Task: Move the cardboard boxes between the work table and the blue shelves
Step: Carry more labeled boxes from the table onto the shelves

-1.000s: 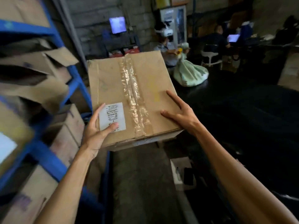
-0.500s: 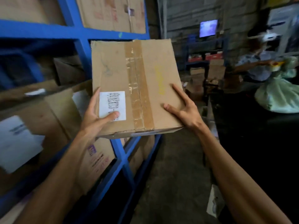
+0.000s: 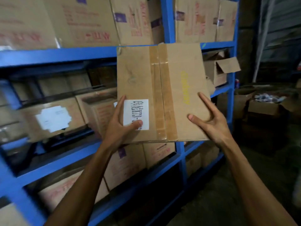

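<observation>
While both hands grip a taped cardboard box point(image 3: 161, 92), stocked blue shelves point(image 3: 169, 22) stand behind.

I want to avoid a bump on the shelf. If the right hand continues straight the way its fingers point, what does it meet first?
The right hand points up along the held box. Past the box's far edge, the blue shelf beam probably comes first, though depth is unclear.

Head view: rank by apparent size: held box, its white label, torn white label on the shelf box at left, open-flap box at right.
1. Held box, though nearest the camera.
2. Open-flap box, partly hidden.
3. Torn label and white label: too alike to rank.
</observation>
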